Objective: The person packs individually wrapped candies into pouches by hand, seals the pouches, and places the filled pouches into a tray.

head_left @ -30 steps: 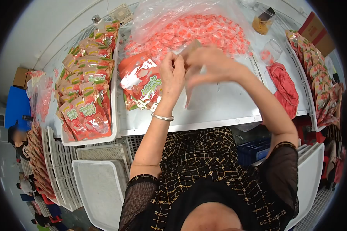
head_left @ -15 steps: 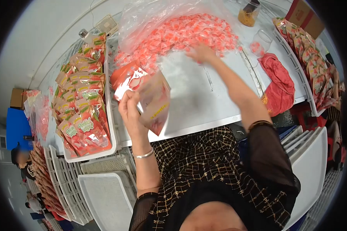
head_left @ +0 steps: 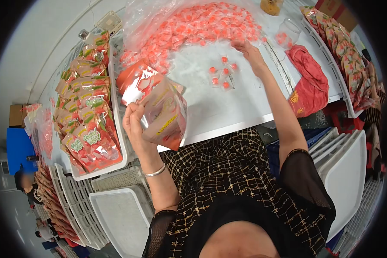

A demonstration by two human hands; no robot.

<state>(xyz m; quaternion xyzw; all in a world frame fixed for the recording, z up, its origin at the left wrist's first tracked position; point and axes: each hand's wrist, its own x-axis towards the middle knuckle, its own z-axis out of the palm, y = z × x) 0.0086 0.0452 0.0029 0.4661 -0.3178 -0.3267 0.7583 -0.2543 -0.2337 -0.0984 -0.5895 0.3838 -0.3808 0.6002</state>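
Note:
My left hand (head_left: 134, 122) is closed on the edge of a printed candy pouch (head_left: 165, 112), which hangs tilted over the table's front edge. Behind it, another shiny red pouch (head_left: 137, 81) lies on the table. My right hand (head_left: 251, 55) has its fingers stretched out at the near edge of a big heap of wrapped red candies (head_left: 202, 23); no candy shows in it. Several loose wrapped candies (head_left: 225, 71) lie apart from the heap on the white tabletop (head_left: 206, 105), between my two hands.
A white tray of filled pouches (head_left: 125, 161) stands at left, another row of pouches (head_left: 352, 71) at right. A red cloth (head_left: 307, 81) and a clear jar (head_left: 289, 32) sit right of my right hand. Stacked white trays (head_left: 120, 215) are below left. Another person (head_left: 28, 182) is far left.
My right hand has drawn back from the heap and shifted right, its fingers now outstretched. Several candies now lie on the bare tabletop. The left hand still grips the pouch, now opened wider.

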